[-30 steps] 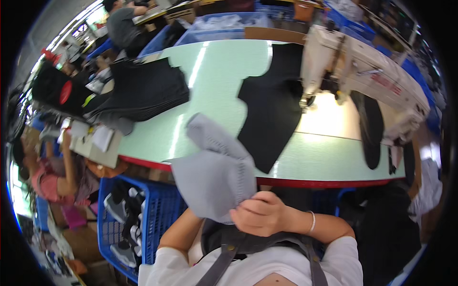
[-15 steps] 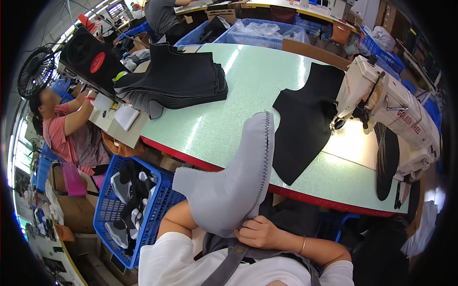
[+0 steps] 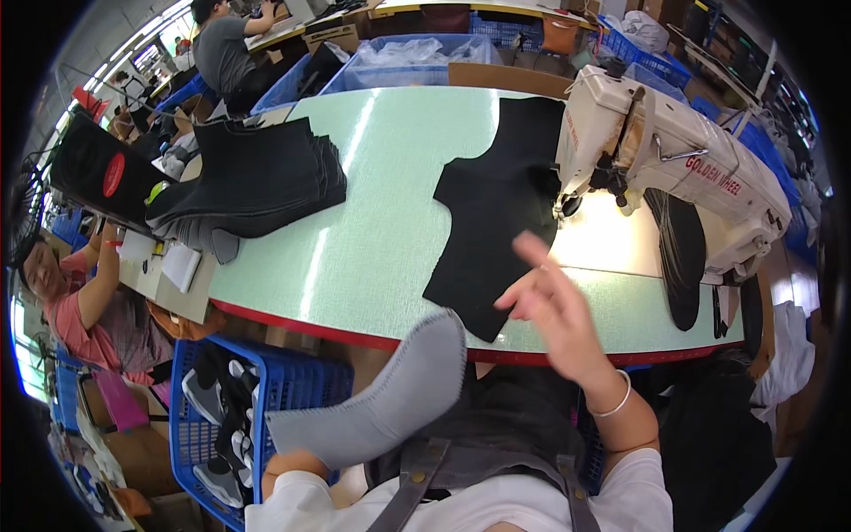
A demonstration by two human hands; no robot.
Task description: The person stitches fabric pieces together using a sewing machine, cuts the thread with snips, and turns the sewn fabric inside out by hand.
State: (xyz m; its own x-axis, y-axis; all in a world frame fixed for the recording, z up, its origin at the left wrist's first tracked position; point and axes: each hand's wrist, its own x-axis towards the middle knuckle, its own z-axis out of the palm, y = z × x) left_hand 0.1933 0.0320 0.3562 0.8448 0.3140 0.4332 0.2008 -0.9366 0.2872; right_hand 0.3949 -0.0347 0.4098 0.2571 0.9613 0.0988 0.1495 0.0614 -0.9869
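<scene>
A grey, boot-shaped fabric liner (image 3: 381, 390) with a stitched edge hangs over my lap, its rounded end toward the table. My left forearm (image 3: 297, 461) runs up to its lower left end, and the liner hides my left hand and its fingers. My right hand (image 3: 558, 310), slightly blurred, is raised over the table's front edge, fingers apart and holding nothing. It is nearest to a flat black cut piece (image 3: 487, 213), which lies left of the white sewing machine (image 3: 683, 142) with its right edge by the needle.
A pile of black cut pieces (image 3: 248, 168) sits at the left of the pale green table (image 3: 372, 222). Narrow black pieces (image 3: 678, 266) lie under the machine's arm. A blue basket (image 3: 306, 390) with grey and black items stands below left. A co-worker in pink (image 3: 97, 310) sits at far left.
My right hand has let go of the liner and moved up and right over the table. The liner has turned and dropped lower. The whole view has shifted to the right.
</scene>
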